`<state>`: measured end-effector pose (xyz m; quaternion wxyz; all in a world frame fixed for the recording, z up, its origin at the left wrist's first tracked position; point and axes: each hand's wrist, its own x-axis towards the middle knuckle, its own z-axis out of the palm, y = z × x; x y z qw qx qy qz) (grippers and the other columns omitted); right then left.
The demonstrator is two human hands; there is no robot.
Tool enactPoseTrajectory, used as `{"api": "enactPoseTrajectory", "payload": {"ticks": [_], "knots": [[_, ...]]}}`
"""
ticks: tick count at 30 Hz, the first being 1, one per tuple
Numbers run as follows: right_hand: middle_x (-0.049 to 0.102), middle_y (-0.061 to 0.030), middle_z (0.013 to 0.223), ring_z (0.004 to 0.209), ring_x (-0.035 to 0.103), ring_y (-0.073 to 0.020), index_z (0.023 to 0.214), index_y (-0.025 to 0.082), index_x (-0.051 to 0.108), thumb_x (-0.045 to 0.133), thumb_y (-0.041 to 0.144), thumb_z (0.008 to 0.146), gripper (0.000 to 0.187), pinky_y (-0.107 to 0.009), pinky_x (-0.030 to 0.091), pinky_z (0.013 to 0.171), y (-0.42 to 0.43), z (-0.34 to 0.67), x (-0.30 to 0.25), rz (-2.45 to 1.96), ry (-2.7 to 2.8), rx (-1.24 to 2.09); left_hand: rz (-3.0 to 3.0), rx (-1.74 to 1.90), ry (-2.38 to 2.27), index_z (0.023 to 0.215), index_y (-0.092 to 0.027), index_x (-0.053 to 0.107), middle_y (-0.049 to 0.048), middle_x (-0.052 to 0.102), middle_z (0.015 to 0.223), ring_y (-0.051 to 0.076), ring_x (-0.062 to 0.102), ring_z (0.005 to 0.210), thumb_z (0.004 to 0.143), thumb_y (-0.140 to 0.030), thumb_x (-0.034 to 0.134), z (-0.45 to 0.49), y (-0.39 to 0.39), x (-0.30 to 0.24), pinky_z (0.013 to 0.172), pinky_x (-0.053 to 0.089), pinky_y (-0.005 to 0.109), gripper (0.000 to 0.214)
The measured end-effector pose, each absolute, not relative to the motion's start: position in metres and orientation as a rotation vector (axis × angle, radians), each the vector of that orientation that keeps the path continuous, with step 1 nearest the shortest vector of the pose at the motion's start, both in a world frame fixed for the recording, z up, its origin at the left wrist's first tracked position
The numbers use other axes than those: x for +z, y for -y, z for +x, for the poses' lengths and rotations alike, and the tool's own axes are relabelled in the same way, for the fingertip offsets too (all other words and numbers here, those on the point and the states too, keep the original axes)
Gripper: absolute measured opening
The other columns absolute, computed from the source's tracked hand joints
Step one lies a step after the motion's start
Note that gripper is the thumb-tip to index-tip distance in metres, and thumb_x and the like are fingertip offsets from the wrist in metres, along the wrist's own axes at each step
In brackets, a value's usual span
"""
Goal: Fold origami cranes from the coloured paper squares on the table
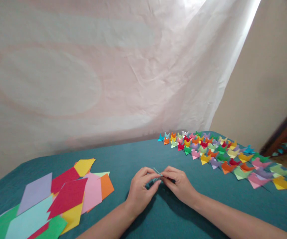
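Between my two hands, just above the table's middle front, is a small folded piece of light blue paper (157, 171), seen nearly edge-on. My left hand (143, 189) pinches it from the left, thumb and fingers closed on it. From the right, my right hand (179, 186) grips its other end between thumb and forefinger. The fingertips of both hands almost meet, and they hide most of the paper's shape.
On the left lies a loose, overlapping spread of coloured paper sheets (70, 196). Rows of small folded paper birds (205, 158) stand along the right side of the dark green table (123, 159). A pale cloth (113, 83) hangs behind the table.
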<state>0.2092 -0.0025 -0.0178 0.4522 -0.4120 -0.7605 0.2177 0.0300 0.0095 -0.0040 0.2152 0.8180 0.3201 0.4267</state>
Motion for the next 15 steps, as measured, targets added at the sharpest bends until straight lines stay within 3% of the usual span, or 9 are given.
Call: {"api": "enactPoseTrajectory", "payload": {"ticks": [15], "knots": [[0.057, -0.0036, 0.072, 0.066, 0.054, -0.0134, 0.075, 0.017, 0.065, 0.047, 0.024, 0.090, 0.024, -0.024, 0.042, 0.062, 0.0056, 0.2089, -0.0145, -0.994, 1.909, 0.525, 2.186, 1.183, -0.924, 0.086, -0.019, 0.064, 0.0044, 0.060, 0.087, 0.016, 0.057, 0.085, 0.082, -0.021, 0.057, 0.0305, -0.0099, -0.0023, 0.079, 0.045, 0.028, 0.008]]}}
